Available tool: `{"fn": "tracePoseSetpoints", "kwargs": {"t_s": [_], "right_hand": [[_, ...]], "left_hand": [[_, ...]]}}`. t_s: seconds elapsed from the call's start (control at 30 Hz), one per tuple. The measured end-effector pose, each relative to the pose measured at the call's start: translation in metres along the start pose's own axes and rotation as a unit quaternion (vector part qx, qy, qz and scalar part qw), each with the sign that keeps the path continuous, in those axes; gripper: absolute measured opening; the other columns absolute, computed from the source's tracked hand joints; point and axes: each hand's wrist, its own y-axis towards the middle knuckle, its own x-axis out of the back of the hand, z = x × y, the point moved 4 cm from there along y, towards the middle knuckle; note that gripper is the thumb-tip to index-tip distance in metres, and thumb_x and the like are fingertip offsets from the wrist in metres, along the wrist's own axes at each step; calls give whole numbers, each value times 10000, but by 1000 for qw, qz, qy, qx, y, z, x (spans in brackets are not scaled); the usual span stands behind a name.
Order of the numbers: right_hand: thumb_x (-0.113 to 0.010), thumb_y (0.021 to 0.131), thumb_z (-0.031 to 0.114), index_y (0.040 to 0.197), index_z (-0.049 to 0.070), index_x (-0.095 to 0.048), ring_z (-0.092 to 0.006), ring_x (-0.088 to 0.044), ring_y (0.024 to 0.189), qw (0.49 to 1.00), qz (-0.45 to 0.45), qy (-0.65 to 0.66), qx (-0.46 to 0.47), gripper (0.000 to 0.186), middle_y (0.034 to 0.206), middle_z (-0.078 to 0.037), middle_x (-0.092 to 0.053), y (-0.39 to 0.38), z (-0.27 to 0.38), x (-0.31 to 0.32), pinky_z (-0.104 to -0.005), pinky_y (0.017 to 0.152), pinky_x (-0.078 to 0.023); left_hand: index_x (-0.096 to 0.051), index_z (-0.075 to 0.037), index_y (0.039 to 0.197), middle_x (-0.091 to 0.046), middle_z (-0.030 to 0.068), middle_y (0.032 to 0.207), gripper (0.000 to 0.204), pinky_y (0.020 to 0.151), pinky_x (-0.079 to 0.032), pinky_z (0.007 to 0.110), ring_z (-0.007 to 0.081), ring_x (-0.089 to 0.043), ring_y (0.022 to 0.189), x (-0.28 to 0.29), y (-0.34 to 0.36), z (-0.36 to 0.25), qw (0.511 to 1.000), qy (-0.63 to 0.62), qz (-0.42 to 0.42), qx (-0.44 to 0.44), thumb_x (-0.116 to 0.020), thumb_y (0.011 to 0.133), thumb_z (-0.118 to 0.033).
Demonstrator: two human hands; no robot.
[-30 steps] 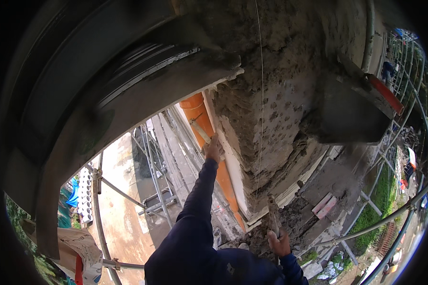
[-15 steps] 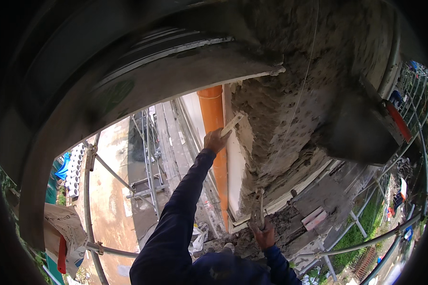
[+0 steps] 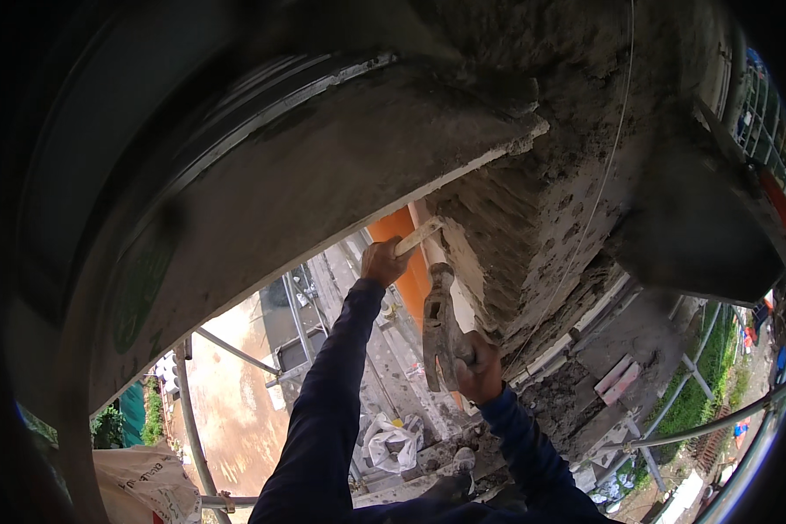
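Note:
My left hand (image 3: 382, 262) is closed around a short pale wooden strip (image 3: 421, 236), whose far end meets the edge of the rough plastered wall (image 3: 533, 236). Below and to the right of it, my right hand (image 3: 480, 374) grips a hammer (image 3: 443, 327) coated in dried mortar. The hammer's head is up near the pale wall edge, apart from the wooden strip. Behind the strip and hammer runs an orange pipe (image 3: 413, 284), partly hidden. A thin string (image 3: 604, 179) stretches over the wall face.
A grey concrete ledge (image 3: 323, 175) hangs over the left side. Scaffold tubes (image 3: 192, 428) stand at lower left, beside a printed sack (image 3: 148, 480). A pinkish block (image 3: 616, 378) lies on the mortar-strewn boards at right. Lower down is a white bag (image 3: 393, 443).
My right hand has risen, bringing the hammer up from low beside the wall's foot toward the wooden strip. My left hand keeps the strip at the wall edge. The view has shifted.

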Motion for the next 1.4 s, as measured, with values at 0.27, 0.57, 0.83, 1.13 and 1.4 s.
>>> {"fn": "tracePoseSetpoints", "kwargs": {"t_s": [0.27,0.57,0.83,1.13,1.4], "right_hand": [[-846,683,427,840,63,-566,-279,-583,515,968,-2,42,246,485,628,-95,-560,37,27,-19,-353,463,-439],[-781,773,464,788,45,-606,-306,-630,535,994,-54,-73,-53,455,578,-130,-573,73,-44,-51,-386,508,-493],[-770,789,480,763,63,-543,-338,-612,524,987,-93,-108,75,475,563,-140,-559,72,-52,-40,-411,496,-474],[-764,818,420,803,32,-592,-306,-615,533,996,-71,-22,44,425,558,-149,-543,43,8,-54,-378,500,-474],[-552,949,513,868,-55,-616,-339,-608,563,971,-57,-63,-225,577,615,-218,-583,75,-76,-36,-443,568,-471]], "left_hand": [[-683,-26,893,-631,151,646,267,569,-510,376,259,-673,603,3,15,16,998,-17,53,-15,-698,888,-292],[-696,-48,964,-674,106,743,218,629,-506,365,148,-646,710,-25,19,82,891,-396,74,207,-645,890,-246],[-687,-8,840,-616,175,633,326,552,-472,385,261,-605,547,0,27,21,993,-84,76,33,-691,891,-331],[-661,10,786,-549,38,600,344,519,-427,339,103,-499,563,3,16,33,984,-139,89,73,-694,913,-308],[-587,60,700,-523,112,548,431,529,-430,396,174,-515,518,14,27,-1,971,-98,174,127,-648,909,-312]]}}
